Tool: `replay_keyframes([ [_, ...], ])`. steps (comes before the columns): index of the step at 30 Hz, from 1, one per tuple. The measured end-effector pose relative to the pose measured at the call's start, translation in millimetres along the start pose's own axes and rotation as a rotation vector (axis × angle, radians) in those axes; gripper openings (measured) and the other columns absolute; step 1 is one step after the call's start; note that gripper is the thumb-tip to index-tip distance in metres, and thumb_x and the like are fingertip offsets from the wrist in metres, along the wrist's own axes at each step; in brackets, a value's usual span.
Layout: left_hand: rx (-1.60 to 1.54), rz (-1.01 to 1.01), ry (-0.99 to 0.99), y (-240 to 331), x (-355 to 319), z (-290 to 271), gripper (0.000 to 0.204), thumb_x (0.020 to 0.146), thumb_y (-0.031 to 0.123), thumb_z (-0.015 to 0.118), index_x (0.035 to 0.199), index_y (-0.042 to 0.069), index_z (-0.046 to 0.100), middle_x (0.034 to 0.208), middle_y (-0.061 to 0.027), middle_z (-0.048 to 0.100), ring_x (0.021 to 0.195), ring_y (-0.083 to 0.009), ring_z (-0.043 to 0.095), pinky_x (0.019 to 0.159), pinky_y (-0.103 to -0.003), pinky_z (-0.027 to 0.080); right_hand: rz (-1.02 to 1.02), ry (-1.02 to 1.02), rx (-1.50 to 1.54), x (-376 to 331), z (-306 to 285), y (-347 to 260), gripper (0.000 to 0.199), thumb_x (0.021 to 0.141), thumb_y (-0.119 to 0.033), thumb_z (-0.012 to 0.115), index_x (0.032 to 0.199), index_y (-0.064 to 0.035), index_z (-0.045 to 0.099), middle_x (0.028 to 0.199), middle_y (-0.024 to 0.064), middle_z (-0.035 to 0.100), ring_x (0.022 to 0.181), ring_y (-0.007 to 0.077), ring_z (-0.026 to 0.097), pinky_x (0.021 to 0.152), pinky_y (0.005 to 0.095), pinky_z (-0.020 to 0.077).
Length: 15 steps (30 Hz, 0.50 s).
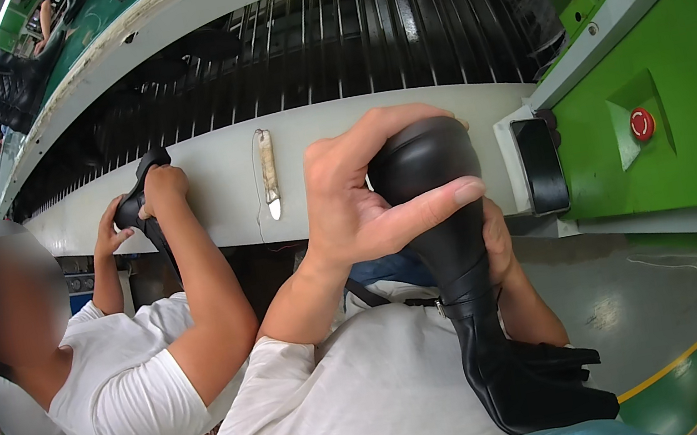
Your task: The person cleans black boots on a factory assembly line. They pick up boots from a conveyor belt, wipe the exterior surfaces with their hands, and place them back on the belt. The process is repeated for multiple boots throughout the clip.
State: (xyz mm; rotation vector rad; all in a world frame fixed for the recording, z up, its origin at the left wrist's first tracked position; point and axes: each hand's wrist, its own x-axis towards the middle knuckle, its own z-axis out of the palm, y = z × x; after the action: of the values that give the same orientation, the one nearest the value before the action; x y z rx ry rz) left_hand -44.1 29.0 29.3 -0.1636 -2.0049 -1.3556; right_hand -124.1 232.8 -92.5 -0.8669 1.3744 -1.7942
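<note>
Before the pale bench [219, 188], the left hand [348, 188] grips the black boot [454, 255]; the right hand [498, 243] touches its side, finger closure hidden. A white holder [510, 155] bears a dark-screened device [540, 165].

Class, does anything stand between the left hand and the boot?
Nothing visible does: the left hand grips the boot directly, curled around its rounded end. The right hand is partly hidden behind the boot.
</note>
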Motion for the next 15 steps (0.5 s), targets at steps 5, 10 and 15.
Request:
replay_keyframes([
  [5, -0.082, 0.007, 0.054, -0.5, 0.0, 2.4, 0.054, 0.080, 0.012, 0.098, 0.125, -0.007, 0.076, 0.111, -0.0219, 0.084, 0.097, -0.0278, 0.084, 0.089, -0.038, 0.067, -0.010, 0.145, 0.076, -8.0, -6.7, 5.6, 0.087, 0.114, -0.067, 0.047, 0.153, 0.0097, 0.056, 0.133, 0.0191, 0.073, 0.120, 0.0252, 0.071, 0.106, 0.0385, 0.0535],
  [10, -0.211, 0.043, 0.195, -1.6, -2.8, 3.5, 0.052, 0.082, 0.008, 0.098, 0.127, -0.007, 0.077, 0.118, -0.0210, 0.083, 0.102, -0.0270, 0.082, 0.092, -0.038, 0.066, -0.169, 0.476, -0.113, -25.1, -20.5, 89.1, 0.064, 0.112, -0.028, 0.070, 0.163, 0.0045, 0.048, 0.144, 0.0226, 0.068, 0.129, 0.0299, 0.069, 0.118, 0.0439, 0.0506],
  [15, -0.365, -0.097, 0.292, -17.1, -28.1, 11.0, 0.063, 0.084, 0.015, 0.094, 0.136, -0.009, 0.067, 0.127, -0.0306, 0.078, 0.120, -0.0399, 0.078, 0.107, -0.049, 0.063, -0.407, 0.602, -0.556, -19.4, -16.0, 71.3, 0.061, 0.104, -0.015, 0.080, 0.156, 0.0037, 0.055, 0.147, 0.0248, 0.066, 0.134, 0.0324, 0.068, 0.120, 0.0451, 0.0503],
])
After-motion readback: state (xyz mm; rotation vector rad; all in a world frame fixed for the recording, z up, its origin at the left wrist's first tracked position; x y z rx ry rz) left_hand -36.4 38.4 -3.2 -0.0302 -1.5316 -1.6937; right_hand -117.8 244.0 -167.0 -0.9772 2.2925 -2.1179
